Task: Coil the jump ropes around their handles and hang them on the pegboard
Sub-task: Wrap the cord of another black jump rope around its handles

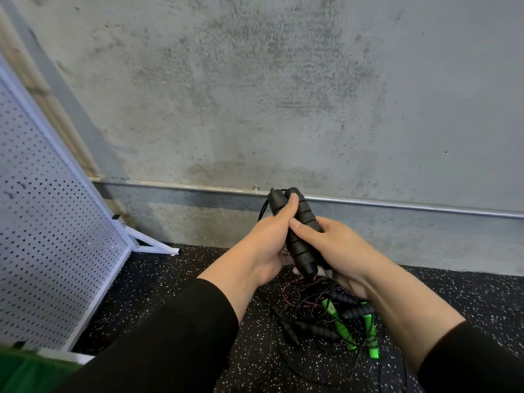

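Two black ribbed jump-rope handles [301, 236] are held side by side, pointing up towards the wall. My left hand [266, 239] grips them from the left with the thumb over the top part. My right hand [337, 251] holds them from the right, thumb pressed on the handles' middle. A thin black cord hangs from the handles' top left. On the floor below lies a tangle of more ropes [326, 316] with black handles, green handles [340, 327] and thin black and pink cords. The white pegboard [54, 236] stands at the left.
A grey concrete wall [283, 95] with a metal conduit [397, 207] along its base faces me. The floor is black speckled rubber [158, 279]. The pegboard's white foot [154, 245] sticks out on the floor. A green object [25, 370] shows at the bottom left corner.
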`<state>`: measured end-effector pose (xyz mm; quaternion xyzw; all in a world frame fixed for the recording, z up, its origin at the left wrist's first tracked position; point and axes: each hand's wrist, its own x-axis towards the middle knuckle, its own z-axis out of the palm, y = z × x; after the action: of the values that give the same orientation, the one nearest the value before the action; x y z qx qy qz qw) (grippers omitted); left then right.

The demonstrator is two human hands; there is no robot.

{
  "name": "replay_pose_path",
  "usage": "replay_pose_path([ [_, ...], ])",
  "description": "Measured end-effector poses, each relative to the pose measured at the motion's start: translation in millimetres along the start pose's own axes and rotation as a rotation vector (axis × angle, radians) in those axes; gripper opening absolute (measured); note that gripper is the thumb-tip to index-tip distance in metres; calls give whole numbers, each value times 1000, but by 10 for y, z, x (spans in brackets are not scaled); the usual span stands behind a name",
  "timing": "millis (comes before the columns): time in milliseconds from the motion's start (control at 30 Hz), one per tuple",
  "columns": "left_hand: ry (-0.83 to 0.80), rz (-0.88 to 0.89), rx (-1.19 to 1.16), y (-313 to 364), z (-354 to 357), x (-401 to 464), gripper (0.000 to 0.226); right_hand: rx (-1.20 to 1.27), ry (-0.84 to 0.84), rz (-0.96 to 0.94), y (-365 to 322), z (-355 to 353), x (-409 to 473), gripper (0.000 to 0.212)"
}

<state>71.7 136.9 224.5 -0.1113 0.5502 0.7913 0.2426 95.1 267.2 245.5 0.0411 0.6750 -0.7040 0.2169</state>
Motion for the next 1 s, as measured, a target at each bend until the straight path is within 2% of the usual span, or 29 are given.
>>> replay_pose_path([
  [167, -92, -41, 73, 17, -16, -63, 54, 85, -64, 29, -45, -33, -62, 32],
  [233, -70, -21, 118, 50, -35, -65, 59, 104, -82, 31, -65, -46, -65, 27],
  [300, 142, 52, 204, 118, -53, -88, 68, 132, -106, 29, -94, -55, -68, 25],
  [400, 631, 318, 403, 248, -200, -67, 63, 151, -125, 27, -137, -96, -75, 30],
  [433, 674, 425, 454, 290, -262, -52, 57, 157, -149, 27, -147, -115, -84, 31],
  [467, 636, 498, 487, 324, -305, -49, 48, 168, -187, 28, -155, -137, -94, 33],
  [533, 425, 582, 504, 346, -293, -87, 37, 213, -299, 24, -160, -179, -107, 44],
  [600, 260, 590, 395, 306, -236, -113, 36, 282, -394, 3, -179, -201, -129, 55],
  [667, 173, 599, 247, 268, -186, -136, 40, 360, -423, -42, -229, -211, -151, 61],
  [767, 149, 621, 275, 292, -106, -173, 35, 425, -397, -116, -330, -248, -185, 69],
  [833, 156, 661, 368, 313, -53, -183, 29, 448, -392, -153, -371, -262, -194, 63],
  [900, 150, 701, 543, 295, 3, -186, 27, 467, -361, -186, -392, -262, -210, 47],
  [1000, 117, 682, 783, 252, 59, -205, 23, 367, -202, -192, -413, -274, -203, 28],
])
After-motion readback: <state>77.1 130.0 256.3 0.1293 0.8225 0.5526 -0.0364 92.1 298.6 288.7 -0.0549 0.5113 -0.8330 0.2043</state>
